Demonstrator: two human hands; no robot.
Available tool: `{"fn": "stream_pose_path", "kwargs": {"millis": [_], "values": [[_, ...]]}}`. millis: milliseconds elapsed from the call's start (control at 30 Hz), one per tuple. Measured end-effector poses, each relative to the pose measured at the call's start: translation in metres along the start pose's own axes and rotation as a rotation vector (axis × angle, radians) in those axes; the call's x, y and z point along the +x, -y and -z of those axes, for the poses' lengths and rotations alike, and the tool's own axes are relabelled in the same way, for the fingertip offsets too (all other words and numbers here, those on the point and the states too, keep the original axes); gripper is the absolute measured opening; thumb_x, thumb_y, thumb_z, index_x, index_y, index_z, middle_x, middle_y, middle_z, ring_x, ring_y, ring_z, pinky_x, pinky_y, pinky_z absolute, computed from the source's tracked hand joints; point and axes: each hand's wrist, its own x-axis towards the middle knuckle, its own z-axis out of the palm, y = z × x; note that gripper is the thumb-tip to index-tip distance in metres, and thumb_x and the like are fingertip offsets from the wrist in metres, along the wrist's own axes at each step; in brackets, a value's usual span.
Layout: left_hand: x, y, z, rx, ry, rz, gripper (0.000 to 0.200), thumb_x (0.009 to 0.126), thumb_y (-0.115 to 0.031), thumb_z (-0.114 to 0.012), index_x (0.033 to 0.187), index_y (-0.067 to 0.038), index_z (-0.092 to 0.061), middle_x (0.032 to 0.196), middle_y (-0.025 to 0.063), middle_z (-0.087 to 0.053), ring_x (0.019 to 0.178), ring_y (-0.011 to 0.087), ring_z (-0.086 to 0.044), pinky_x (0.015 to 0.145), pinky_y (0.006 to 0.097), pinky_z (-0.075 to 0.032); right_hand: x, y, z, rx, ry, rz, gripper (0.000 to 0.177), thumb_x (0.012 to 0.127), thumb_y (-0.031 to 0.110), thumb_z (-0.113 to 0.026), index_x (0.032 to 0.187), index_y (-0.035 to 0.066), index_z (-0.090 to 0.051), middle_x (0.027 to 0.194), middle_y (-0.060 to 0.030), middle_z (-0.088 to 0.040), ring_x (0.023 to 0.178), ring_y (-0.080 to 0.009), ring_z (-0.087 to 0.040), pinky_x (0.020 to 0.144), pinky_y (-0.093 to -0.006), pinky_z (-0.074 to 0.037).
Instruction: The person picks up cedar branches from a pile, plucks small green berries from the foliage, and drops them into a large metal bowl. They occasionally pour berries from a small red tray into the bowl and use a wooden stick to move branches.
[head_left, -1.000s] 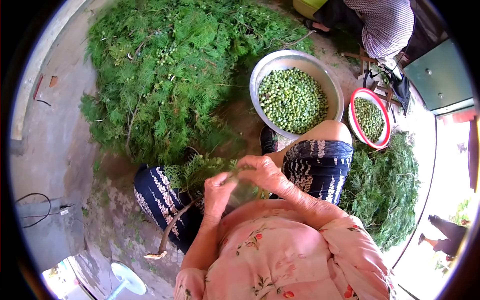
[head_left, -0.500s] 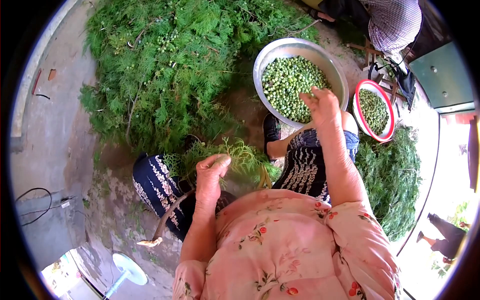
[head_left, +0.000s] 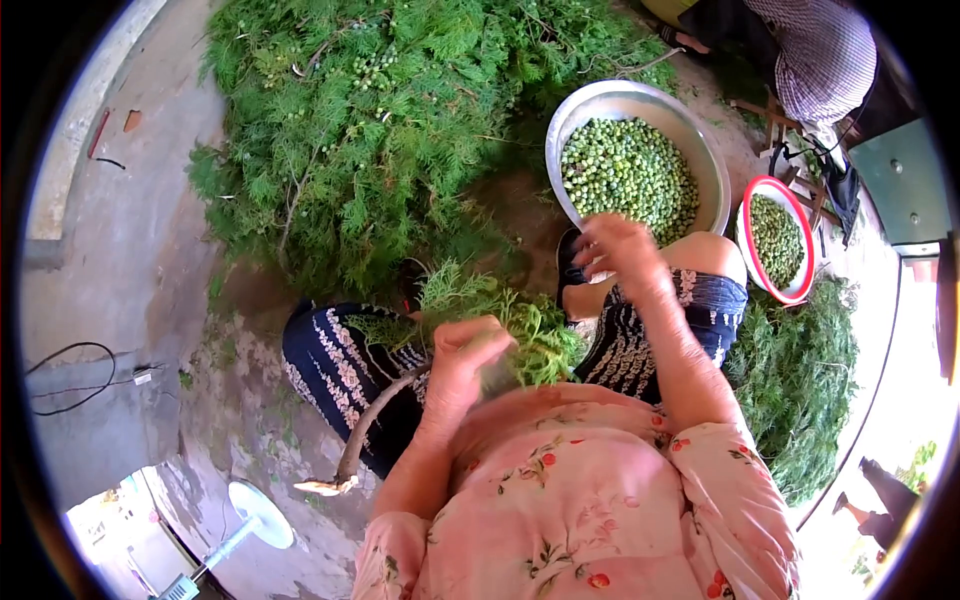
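Observation:
My left hand [head_left: 462,365] is closed around a leafy green branch [head_left: 540,340] held above my lap. The thick bare stem [head_left: 372,425] sticks out behind the fist, with a pale broken end. Feathery sprays show ahead of the hand. My right hand [head_left: 625,258] is slightly blurred, near the close rim of a large metal basin [head_left: 708,165]. Its fingers look bent but apart, with nothing visible in them. Many small round green seed cones [head_left: 630,170] lie in the basin.
A big heap of cut greenery [head_left: 370,130] lies ahead. To the right stand a red-rimmed bowl [head_left: 806,240] of green cones and another leafy pile [head_left: 800,390]. A person in a checked garment [head_left: 825,60] sits at top right. A fan [head_left: 260,515] stands at lower left.
My right hand has drawn back from over the cones toward my body. The leafy end of the branch has shifted in front of me. The whole view has swung slightly.

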Motion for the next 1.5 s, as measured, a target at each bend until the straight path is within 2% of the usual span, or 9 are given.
{"fn": "stream_pose_path", "kwargs": {"millis": [233,433,533,600,667,767,1067,1267,1500], "values": [[-0.014,-0.005,-0.001,-0.045,0.107,0.087,0.026,0.07,-0.012,-0.071,0.088,0.006,-0.065,0.079,0.0098,-0.064,0.068,0.0132,-0.058,0.065,0.0236,-0.046,-0.007,-0.059,-0.08,-0.659,0.601,0.424,0.061,0.073,0.021,-0.067,0.125,-0.001,-0.044,0.121,-0.0224,-0.049,0.108,-0.0248,-0.053,0.091,-0.0324,-0.043],[-0.013,-0.009,-0.011,0.061,0.296,0.069,0.018,0.069,-0.007,-0.067,0.068,0.008,-0.057,0.061,0.0048,-0.05,0.059,0.0117,-0.039,0.055,0.0262,-0.032,0.017,-0.099,-0.084,-0.66,0.697,0.013,0.055,0.079,0.023,-0.062,0.128,0.005,-0.044,0.127,-0.0206,-0.045,0.123,-0.032,-0.037,0.101,-0.0359,-0.033],[-0.01,-0.008,-0.009,0.072,0.375,0.044,0.018,0.069,-0.005,-0.065,0.063,0.006,-0.053,0.06,0.0049,-0.049,0.058,0.0121,-0.039,0.055,0.0264,-0.032,0.016,-0.111,-0.076,-1.235,0.922,0.878,0.057,0.081,0.025,-0.063,0.129,0.005,-0.042,0.126,-0.0192,-0.046,0.117,-0.0313,-0.043,0.096,-0.036,-0.038],[-0.008,-0.011,-0.009,0.126,0.416,0.019,0.018,0.068,-0.005,-0.063,0.06,0.005,-0.05,0.06,0.0058,-0.05,0.056,0.0132,-0.04,0.054,0.0269,-0.032,0.008,-0.118,-0.085,-0.358,0.66,-0.104,0.062,0.08,0.027,-0.065,0.13,0.002,-0.038,0.122,-0.0191,-0.049,0.108,-0.0284,-0.051,0.09,-0.035,-0.043],[-0.009,-0.014,-0.009,0.128,0.434,-0.007,0.019,0.067,-0.005,-0.061,0.058,0.005,-0.049,0.059,0.0067,-0.05,0.055,0.0144,-0.04,0.053,0.0278,-0.032,0.008,-0.128,-0.087,-0.163,0.619,-0.212,0.066,0.078,0.025,-0.067,0.131,0.0,-0.037,0.119,-0.0205,-0.051,0.103,-0.0271,-0.053,0.086,-0.0348,-0.045],[-0.013,-0.026,-0.012,0.138,0.405,-0.054,0.02,0.063,-0.008,-0.06,0.054,0.005,-0.048,0.057,0.0098,-0.051,0.053,0.0173,-0.041,0.05,0.0303,-0.032,-0.012,-0.106,-0.087,-0.579,0.554,0.232,0.048,0.077,0.015,-0.068,0.117,-0.004,-0.048,0.107,-0.0187,-0.056,0.095,-0.0224,-0.056,0.077,-0.0298,-0.047],[-0.016,-0.053,-0.011,0.366,-0.289,-0.005,0.017,0.078,0.005,-0.051,0.089,0.001,-0.063,0.072,0.0075,-0.061,0.057,0.0074,-0.054,0.05,0.0174,-0.042,-0.021,-0.055,-0.103,0.461,0.136,-0.101,0.005,0.078,0.007,-0.067,0.079,0.007,-0.062,0.069,-0.001,-0.062,0.058,-0.0098,-0.056,0.053,-0.0232,-0.046],[0.003,-0.038,-0.02,1.132,-0.374,-0.734,0.023,0.074,0.008,-0.055,0.095,0.0,-0.062,0.096,0.0114,-0.06,0.081,0.0181,-0.059,0.071,0.0255,-0.047,-0.011,-0.07,-0.119,0.075,0.057,0.472,0.026,0.079,0.005,-0.065,0.062,0.003,-0.045,0.059,0.006,-0.043,0.057,-0.0022,-0.038,0.048,-0.0211,-0.035],[0.039,-0.017,0.025,1.166,-0.207,-0.615,0.043,0.068,0.007,-0.053,0.109,-0.004,-0.056,0.101,0.015,-0.06,0.089,0.0331,-0.058,0.075,0.0367,-0.047,-0.042,-0.039,-0.114,0.074,0.246,0.438,0.009,0.085,0.003,-0.056,0.083,-0.001,-0.063,0.064,0.0038,-0.054,0.055,-0.0026,-0.044,0.05,-0.0201,-0.039]]}}
